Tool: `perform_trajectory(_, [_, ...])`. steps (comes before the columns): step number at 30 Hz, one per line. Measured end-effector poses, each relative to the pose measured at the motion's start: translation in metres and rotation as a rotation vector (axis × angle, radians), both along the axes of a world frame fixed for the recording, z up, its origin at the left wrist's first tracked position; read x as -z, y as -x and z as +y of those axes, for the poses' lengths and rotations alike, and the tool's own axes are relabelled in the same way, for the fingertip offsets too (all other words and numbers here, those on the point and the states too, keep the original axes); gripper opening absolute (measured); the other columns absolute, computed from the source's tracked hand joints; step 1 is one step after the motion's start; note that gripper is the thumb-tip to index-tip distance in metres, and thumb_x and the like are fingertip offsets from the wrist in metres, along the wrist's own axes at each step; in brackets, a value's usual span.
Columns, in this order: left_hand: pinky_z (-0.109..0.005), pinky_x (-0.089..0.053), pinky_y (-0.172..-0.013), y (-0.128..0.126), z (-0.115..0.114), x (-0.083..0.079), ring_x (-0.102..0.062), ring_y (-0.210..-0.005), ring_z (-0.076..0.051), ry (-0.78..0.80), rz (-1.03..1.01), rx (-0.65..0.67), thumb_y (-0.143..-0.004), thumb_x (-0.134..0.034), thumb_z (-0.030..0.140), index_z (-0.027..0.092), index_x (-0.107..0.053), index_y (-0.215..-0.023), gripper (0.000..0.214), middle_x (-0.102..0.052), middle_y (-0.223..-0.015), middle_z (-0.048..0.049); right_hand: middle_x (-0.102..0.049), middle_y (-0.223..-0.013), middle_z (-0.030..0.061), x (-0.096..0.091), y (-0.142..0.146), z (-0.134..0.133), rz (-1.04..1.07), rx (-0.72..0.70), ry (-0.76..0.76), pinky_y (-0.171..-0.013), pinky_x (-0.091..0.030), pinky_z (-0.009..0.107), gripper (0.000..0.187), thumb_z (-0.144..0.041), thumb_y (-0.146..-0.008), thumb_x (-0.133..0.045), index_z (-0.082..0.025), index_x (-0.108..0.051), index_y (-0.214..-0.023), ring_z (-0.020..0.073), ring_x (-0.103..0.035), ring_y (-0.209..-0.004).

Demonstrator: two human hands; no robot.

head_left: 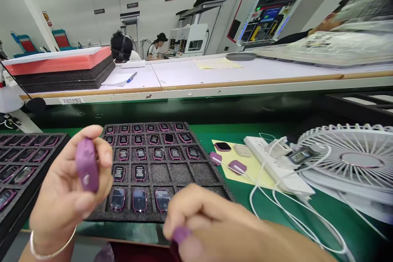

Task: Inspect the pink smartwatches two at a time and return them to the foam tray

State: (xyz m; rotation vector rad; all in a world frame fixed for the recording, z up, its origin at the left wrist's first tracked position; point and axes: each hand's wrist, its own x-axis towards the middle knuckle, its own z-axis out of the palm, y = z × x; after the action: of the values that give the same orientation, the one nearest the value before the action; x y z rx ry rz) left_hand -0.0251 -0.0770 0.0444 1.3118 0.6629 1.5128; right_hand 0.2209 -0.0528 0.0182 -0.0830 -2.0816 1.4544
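My left hand (73,180) is raised at the left, its fingers wrapped round a purple smartwatch (86,163) turned edge-on. My right hand (208,221) is low at the centre, closed on a small purple piece (181,235); most of that piece is hidden, so its kind does not show. Between and behind the hands lies a black foam tray (166,172) with square pockets, many holding purple-framed smartwatches (139,173) face up. Several screens show lines of text. Near my right hand, one watch (162,199) sits in the front row.
A second tray (58,163) of watches lies at the left. On the right, a yellow sheet (222,147) bears small purple parts, beside a white power strip (276,163), loose cables and a white fan (353,159). A shelf (172,75) crosses behind; people sit beyond it.
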Motion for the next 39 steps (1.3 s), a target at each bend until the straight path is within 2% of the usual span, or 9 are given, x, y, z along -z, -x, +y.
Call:
perform_trajectory(2, [-0.015, -0.042, -0.043, -0.004, 0.023, 0.003, -0.047, -0.049, -0.003, -0.068, 0.061, -0.044, -0.073, -0.079, 0.022, 0.029, -0.063, -0.119, 0.05, -0.062, -0.089, -0.0008, -0.065, -0.116, 0.0095, 0.0, 0.007, 0.01, 0.144, 0.113, 0.082, -0.079, -0.055, 0.027, 0.049, -0.022, -0.088, -0.071, -0.028, -0.057, -0.134, 0.0173, -0.067, -0.089])
perform_trajectory(4, [-0.018, -0.051, -0.062, -0.01, 0.05, 0.011, -0.059, -0.069, -0.009, -0.099, 0.161, -0.111, -0.073, -0.077, 0.014, 0.027, -0.06, -0.123, 0.055, -0.064, -0.094, -0.0017, -0.064, -0.121, 0.0083, 0.002, 0.015, 0.027, 0.25, 0.249, 0.286, -0.077, -0.057, 0.03, 0.051, -0.024, -0.09, -0.069, -0.03, -0.052, -0.138, 0.0155, -0.068, -0.082])
perform_trajectory(7, [-0.025, -0.052, -0.081, -0.021, 0.09, 0.031, -0.063, -0.091, -0.015, -0.068, 0.219, -0.154, -0.07, -0.075, 0.013, 0.021, -0.058, -0.121, 0.054, -0.065, -0.102, -0.0045, -0.067, -0.118, 0.007, 0.012, 0.028, 0.064, 0.31, 0.33, 0.586, -0.081, -0.056, 0.031, 0.055, -0.018, -0.084, -0.071, -0.029, -0.052, -0.134, 0.0165, -0.07, -0.086])
perform_trajectory(10, [-0.025, -0.051, -0.078, -0.03, 0.117, 0.051, -0.063, -0.089, -0.015, 0.033, 0.209, -0.177, -0.067, -0.075, 0.014, 0.019, -0.056, -0.117, 0.053, -0.065, -0.103, -0.0051, -0.071, -0.112, 0.009, 0.03, 0.036, 0.102, 0.31, 0.407, 0.771, -0.073, -0.055, 0.029, 0.046, -0.017, -0.081, -0.071, -0.023, -0.057, -0.124, 0.0166, -0.071, -0.079])
perform_trajectory(12, [-0.024, -0.051, -0.072, -0.031, 0.127, 0.061, -0.063, -0.085, -0.014, 0.097, 0.192, -0.155, -0.066, -0.075, 0.015, 0.019, -0.054, -0.12, 0.058, -0.064, -0.105, -0.0055, -0.072, -0.106, 0.0099, 0.042, 0.038, 0.119, 0.293, 0.428, 0.832, -0.066, -0.053, 0.028, 0.039, -0.017, -0.081, -0.069, -0.021, -0.059, -0.119, 0.0153, -0.069, -0.07])
perform_trajectory(17, [-0.025, -0.051, -0.059, -0.029, 0.133, 0.068, -0.063, -0.062, -0.01, 0.191, 0.161, -0.064, -0.071, -0.073, 0.023, 0.019, -0.045, -0.135, 0.07, -0.064, -0.096, -0.003, -0.073, -0.096, 0.0088, 0.056, 0.037, 0.135, 0.321, 0.423, 0.834, -0.061, -0.049, 0.027, 0.025, -0.023, -0.084, -0.066, -0.019, -0.062, -0.108, 0.0136, -0.064, -0.062])
perform_trajectory(21, [-0.03, -0.056, -0.064, -0.029, 0.135, 0.068, -0.068, -0.064, -0.015, 0.244, 0.08, -0.017, -0.074, -0.069, 0.028, 0.017, -0.053, -0.127, 0.057, -0.063, -0.091, -0.0022, -0.072, -0.091, 0.0074, 0.059, 0.035, 0.142, 0.323, 0.453, 0.831, -0.06, -0.049, 0.027, 0.018, -0.03, -0.088, -0.061, -0.019, -0.064, -0.103, 0.0144, -0.063, -0.062])
perform_trajectory(26, [-0.033, -0.058, -0.065, -0.028, 0.139, 0.07, -0.07, -0.064, -0.018, 0.271, 0.011, 0.012, -0.076, -0.066, 0.034, 0.016, -0.058, -0.119, 0.047, -0.068, -0.089, -0.004, -0.072, -0.093, 0.007, 0.063, 0.034, 0.148, 0.288, 0.474, 0.781, -0.06, -0.049, 0.029, 0.021, -0.035, -0.092, -0.058, -0.02, -0.066, -0.105, 0.0158, -0.066, -0.063])
perform_trajectory(39, [-0.032, -0.058, -0.064, -0.028, 0.142, 0.074, -0.07, -0.064, -0.017, 0.283, 0.031, 0.057, -0.075, -0.067, 0.037, 0.016, -0.061, -0.105, 0.037, -0.068, -0.089, -0.0033, -0.069, -0.079, 0.0013, 0.067, 0.036, 0.147, 0.269, 0.456, 0.733, -0.06, -0.05, 0.028, 0.025, -0.039, -0.084, -0.069, -0.021, -0.064, -0.102, 0.0146, -0.065, -0.06])
